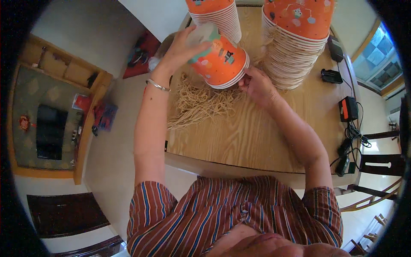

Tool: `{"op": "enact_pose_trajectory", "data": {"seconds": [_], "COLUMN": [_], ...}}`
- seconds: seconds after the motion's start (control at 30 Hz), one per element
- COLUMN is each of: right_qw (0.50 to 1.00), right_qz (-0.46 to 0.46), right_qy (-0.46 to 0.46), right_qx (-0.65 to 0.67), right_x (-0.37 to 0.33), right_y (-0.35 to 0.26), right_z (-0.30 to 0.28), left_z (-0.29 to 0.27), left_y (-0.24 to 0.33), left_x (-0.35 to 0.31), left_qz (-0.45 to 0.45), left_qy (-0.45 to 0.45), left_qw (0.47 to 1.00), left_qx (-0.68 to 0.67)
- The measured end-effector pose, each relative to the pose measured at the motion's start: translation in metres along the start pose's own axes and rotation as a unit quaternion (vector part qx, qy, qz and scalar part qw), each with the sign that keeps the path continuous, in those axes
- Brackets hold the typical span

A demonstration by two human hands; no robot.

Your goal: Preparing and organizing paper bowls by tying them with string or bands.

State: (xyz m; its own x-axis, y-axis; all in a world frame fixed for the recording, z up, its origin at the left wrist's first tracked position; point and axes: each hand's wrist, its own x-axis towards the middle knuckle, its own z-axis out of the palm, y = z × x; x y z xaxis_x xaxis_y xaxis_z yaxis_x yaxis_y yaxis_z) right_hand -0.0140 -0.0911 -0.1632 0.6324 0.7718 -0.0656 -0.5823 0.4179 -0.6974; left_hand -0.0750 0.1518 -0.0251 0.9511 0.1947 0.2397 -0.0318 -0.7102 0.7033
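A short nested stack of orange paper buckets [222,62] with cartoon prints and white rims is tilted over the table. My left hand [177,51] grips it round its pale green and white base end, fingers spread over the side. At the rims, my right hand [259,85] has its fingers closed on the lower right edge. Whether those fingertips also hold a cord cannot be made out. Beneath the buckets lies a loose heap of tan twine [201,103], partly hidden by them.
A tall stack of orange buckets [299,19] stands at the back right, with twine strands hanging beside its rims. Another bucket stack [216,19] rises at the back. Along the wooden table's [231,141] right edge lie a black holder [332,76], an orange-and-black box [348,109] and tangled cables [353,137].
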Motion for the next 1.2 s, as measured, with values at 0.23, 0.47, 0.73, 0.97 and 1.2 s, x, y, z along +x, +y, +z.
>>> {"op": "enact_pose_trajectory", "data": {"seconds": [0.23,0.47,0.73,0.97,1.2], "right_qw": [0.999,0.999,0.999,0.999,0.996], "right_qz": [-0.019,-0.014,-0.027,-0.018,0.006], "right_qy": [-0.033,0.019,0.026,-0.018,0.072], "right_qx": [0.005,-0.023,-0.027,0.040,0.061], "right_x": [0.005,0.017,0.022,0.028,0.041], "right_y": [0.004,0.012,0.012,0.014,0.016], "right_z": [0.009,0.005,0.009,-0.011,-0.022], "left_z": [-0.016,-0.022,-0.083,-0.155,-0.139], "left_y": [-0.003,0.042,0.038,0.035,0.025], "left_x": [-0.004,-0.007,-0.006,-0.048,-0.116], "left_qz": [-0.020,0.036,0.042,0.014,-0.002], "left_qy": [-0.010,-0.007,0.062,0.194,0.225], "left_qw": [0.997,0.999,0.997,0.939,0.870], "left_qx": [-0.071,-0.007,-0.006,-0.283,-0.438]}}
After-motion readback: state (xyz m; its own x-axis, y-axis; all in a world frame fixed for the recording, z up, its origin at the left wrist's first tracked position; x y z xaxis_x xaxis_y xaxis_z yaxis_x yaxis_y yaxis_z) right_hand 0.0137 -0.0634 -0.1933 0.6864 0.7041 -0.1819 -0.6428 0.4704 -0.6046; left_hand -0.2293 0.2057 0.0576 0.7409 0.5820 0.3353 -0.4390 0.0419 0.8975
